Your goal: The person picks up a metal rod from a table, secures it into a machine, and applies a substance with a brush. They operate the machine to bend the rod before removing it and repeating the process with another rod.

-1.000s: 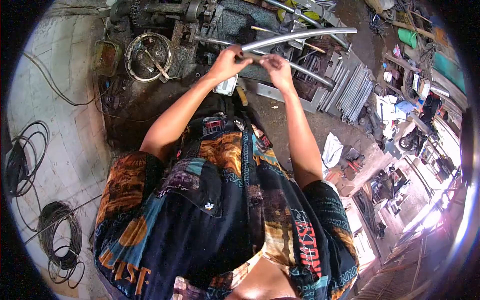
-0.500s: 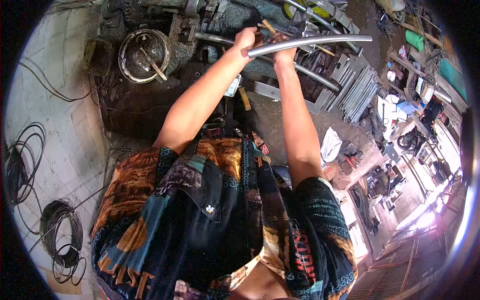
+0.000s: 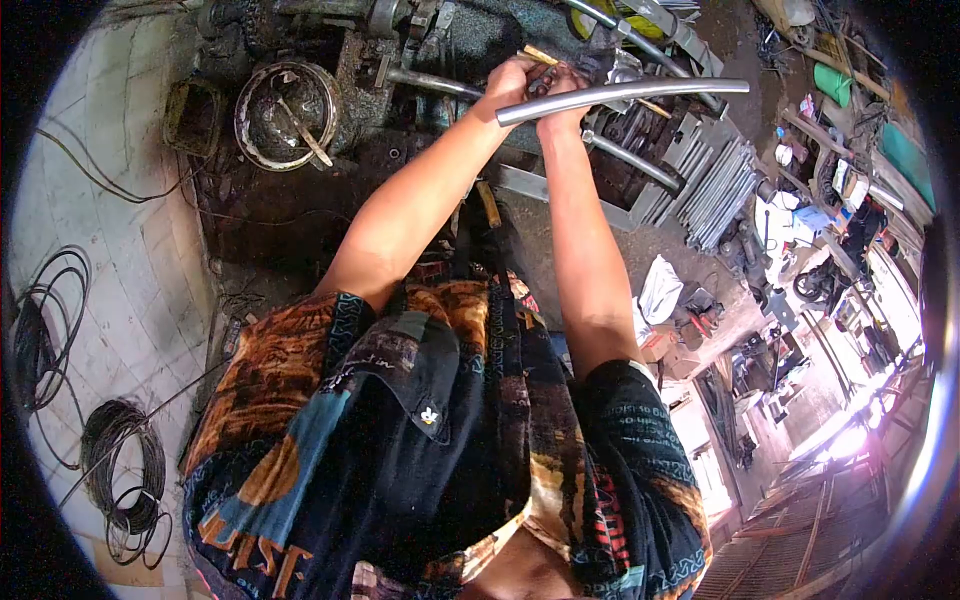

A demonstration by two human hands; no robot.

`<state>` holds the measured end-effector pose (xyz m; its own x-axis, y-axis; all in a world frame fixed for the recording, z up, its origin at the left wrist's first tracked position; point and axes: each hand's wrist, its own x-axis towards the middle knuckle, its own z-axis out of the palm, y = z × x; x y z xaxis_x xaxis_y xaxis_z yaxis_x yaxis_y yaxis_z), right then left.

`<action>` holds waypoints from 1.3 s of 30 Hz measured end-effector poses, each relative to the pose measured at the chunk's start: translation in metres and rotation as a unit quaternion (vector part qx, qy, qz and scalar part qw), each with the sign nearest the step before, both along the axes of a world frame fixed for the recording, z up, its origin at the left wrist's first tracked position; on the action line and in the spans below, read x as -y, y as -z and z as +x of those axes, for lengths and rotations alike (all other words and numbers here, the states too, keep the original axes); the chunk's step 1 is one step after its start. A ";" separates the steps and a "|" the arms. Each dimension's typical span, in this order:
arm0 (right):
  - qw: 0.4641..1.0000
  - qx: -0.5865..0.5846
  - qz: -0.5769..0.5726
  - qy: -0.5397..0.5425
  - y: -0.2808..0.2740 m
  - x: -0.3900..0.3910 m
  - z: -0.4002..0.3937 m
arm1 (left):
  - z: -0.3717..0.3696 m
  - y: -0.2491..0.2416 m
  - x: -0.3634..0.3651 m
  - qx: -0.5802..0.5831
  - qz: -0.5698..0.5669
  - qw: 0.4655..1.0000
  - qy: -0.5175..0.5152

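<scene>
A silver metal tube (image 3: 640, 94) crosses in front of my hands, its left end over my left wrist. Behind it, my left hand (image 3: 508, 80) is closed, with the fingers curled toward the right hand. My right hand (image 3: 562, 100) is close beside it, fingers bent in and partly hidden by the tube. A short yellowish stick (image 3: 541, 56) shows at the fingertips between the two hands. I cannot make out what the fingers grip. Below the hands, a steel bar (image 3: 635, 160) stretches along the dark machine (image 3: 480, 45).
A round pan (image 3: 287, 115) with a stick across it stands at the left. Several grey rods (image 3: 720, 190) lie stacked at the right. Coiled wire (image 3: 122, 465) rests on the pale floor. A wooden handle (image 3: 489, 204) lies below my hands.
My hands have drawn closer together, the left moving right toward the other. The silver tube sits slightly lower in view. The yellowish stick has shifted a little.
</scene>
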<state>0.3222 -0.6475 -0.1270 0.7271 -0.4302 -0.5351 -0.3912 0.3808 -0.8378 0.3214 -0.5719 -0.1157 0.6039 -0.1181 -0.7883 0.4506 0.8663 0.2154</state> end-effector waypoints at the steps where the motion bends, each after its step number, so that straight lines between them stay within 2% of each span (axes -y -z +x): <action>1: 1.000 0.003 0.014 -0.012 0.000 0.000 -0.001 | -0.002 0.002 -0.001 -0.002 0.000 1.000 0.001; 3: 0.999 0.014 0.020 -0.021 -0.001 0.000 -0.001 | -0.003 0.013 0.002 0.095 -0.043 0.994 -0.035; 6: 0.999 0.029 0.033 -0.018 -0.003 -0.001 -0.003 | -0.006 0.003 0.006 0.059 0.016 0.998 -0.033; 8: 0.997 0.036 -0.058 -0.031 -0.001 -0.001 -0.002 | -0.008 -0.009 0.005 0.057 0.043 0.997 -0.028; 10: 0.997 0.033 -0.058 -0.024 -0.006 -0.001 -0.002 | -0.009 -0.012 0.007 0.053 0.080 0.995 -0.039; 13: 0.998 0.037 -0.030 -0.028 -0.007 -0.001 -0.003 | -0.012 -0.014 0.007 0.073 0.042 0.994 -0.071; 17: 0.998 0.048 -0.030 -0.027 -0.010 -0.004 -0.003 | -0.012 -0.014 0.007 0.066 0.063 0.993 -0.073; 18: 0.998 0.048 -0.022 -0.030 -0.004 -0.001 -0.004 | -0.012 -0.010 0.007 0.073 0.054 0.993 -0.071; 19: 0.995 0.071 -0.063 -0.019 0.016 0.003 -0.001 | -0.014 -0.006 0.008 0.080 0.045 0.993 -0.067; 22: 0.998 0.045 -0.040 -0.033 -0.007 -0.004 -0.004 | -0.013 -0.017 0.004 0.069 0.041 0.995 -0.067; 23: 0.993 0.067 -0.091 -0.030 0.000 -0.005 -0.002 | -0.013 -0.018 0.005 0.069 0.041 0.995 -0.066; 32: 0.990 0.084 -0.112 -0.022 0.011 -0.005 -0.001 | -0.009 -0.010 0.015 0.055 0.109 0.987 -0.103; 34: 0.976 0.104 -0.189 -0.022 0.029 -0.001 0.000 | -0.008 -0.016 0.014 0.049 0.122 0.986 -0.104; 38: 0.977 0.094 -0.189 -0.023 0.031 0.000 0.000 | -0.007 -0.015 0.015 0.046 0.119 0.986 -0.108; 39: 0.969 0.094 -0.228 -0.029 0.032 0.001 -0.001 | -0.006 -0.017 0.014 0.037 0.140 0.985 -0.096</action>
<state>0.3208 -0.6480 -0.1592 0.8232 -0.5461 -0.1554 -0.2257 -0.0636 -0.9721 0.3151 -0.5858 -0.0987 0.6516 0.2201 -0.7260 0.2577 0.8358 0.4847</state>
